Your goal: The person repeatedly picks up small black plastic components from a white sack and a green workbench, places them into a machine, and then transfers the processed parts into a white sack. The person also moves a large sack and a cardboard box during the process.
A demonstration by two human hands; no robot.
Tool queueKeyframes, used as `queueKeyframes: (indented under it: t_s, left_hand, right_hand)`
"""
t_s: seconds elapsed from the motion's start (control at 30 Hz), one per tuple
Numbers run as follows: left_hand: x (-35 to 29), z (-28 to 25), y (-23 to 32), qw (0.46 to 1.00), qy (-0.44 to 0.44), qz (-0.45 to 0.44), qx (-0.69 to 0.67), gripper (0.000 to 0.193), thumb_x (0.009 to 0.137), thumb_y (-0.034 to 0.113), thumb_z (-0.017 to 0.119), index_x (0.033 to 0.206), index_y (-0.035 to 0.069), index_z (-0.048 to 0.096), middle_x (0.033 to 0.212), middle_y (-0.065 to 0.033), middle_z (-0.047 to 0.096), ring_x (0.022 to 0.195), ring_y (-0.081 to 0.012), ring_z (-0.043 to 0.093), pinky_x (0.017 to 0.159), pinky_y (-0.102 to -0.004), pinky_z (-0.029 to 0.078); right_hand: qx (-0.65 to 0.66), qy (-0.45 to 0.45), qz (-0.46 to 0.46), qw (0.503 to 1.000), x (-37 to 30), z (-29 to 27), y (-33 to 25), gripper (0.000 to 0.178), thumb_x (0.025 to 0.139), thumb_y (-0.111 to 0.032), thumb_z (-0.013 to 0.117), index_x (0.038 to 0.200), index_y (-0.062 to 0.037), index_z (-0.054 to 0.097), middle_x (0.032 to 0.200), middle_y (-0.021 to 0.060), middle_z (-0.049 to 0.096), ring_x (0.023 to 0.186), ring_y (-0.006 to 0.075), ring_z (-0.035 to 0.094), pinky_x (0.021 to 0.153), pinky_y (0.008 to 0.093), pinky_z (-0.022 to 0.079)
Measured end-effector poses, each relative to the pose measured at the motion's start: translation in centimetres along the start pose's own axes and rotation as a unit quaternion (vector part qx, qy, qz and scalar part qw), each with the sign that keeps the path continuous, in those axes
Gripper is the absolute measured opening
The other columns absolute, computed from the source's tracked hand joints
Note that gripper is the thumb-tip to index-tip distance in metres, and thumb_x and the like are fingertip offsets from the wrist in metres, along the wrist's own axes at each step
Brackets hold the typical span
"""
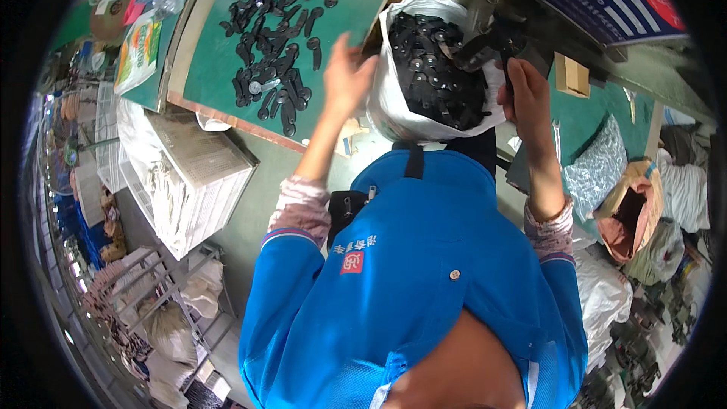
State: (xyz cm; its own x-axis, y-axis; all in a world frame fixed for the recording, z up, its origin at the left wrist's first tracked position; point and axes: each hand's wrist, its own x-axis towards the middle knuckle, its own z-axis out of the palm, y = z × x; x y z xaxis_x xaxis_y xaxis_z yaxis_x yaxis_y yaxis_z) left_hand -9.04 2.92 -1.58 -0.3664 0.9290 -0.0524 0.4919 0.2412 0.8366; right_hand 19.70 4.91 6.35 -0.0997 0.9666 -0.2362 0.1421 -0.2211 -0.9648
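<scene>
My left hand [348,79] is raised between the green table and a white sack [385,98], its fingers apart and a little blurred, with nothing seen in them. Inside the sack is a heap of small black parts [432,68], several with a round silver disc. My right hand [525,95] is closed around a dark upright handle [508,72] at the sack's right side, beneath a dark machine [503,34]. Many similar black strip-like parts [265,38] lie scattered over the green tabletop [204,68] at the left.
A white box [204,182] stands below the table's near left edge. On the right are a small cardboard box [572,76], a wrench [556,140], a bubble-wrap bag [598,163] and an open brown sack [632,212]. A blue sign [613,0] hangs at the upper right.
</scene>
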Motion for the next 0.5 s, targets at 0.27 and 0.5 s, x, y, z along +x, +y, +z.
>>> queueKeyframes:
  t_s: [0.27, 0.5]
  left_hand:
    - [-0.8, -12.0, -16.8, 0.915, 0.078, -0.315, 0.241, 0.148, 0.048, 0.074, 0.075, 0.144, 0.001, -0.011, 0.142, -0.0358, 0.019, 0.135, -0.0463, 0.017, 0.11, -0.0497, 0.019]
    - [1.8, -8.0, -15.5, 0.842, 0.01, -0.43, 0.325, 0.138, 0.048, 0.082, 0.067, 0.146, 0.006, 0.006, 0.149, -0.0276, 0.01, 0.139, -0.0397, 0.009, 0.106, -0.058, 0.021]
  right_hand:
    - [0.004, -0.012, -0.001, 1.0, 0.0, 0.6, 0.0, 0.033, 0.099, -0.03, 0.044, 0.098, -0.0023, 0.061, 0.052, 0.0009, 0.052, 0.037, 0.0037, 0.039, 0.035, 0.0203, 0.026]
    - [-0.055, 0.042, -0.061, 0.996, -0.8, 1.4, -1.4, 0.029, 0.096, -0.029, 0.049, 0.098, -0.0025, 0.06, 0.055, 0.002, 0.054, 0.041, 0.0046, 0.043, 0.038, 0.0208, 0.031]
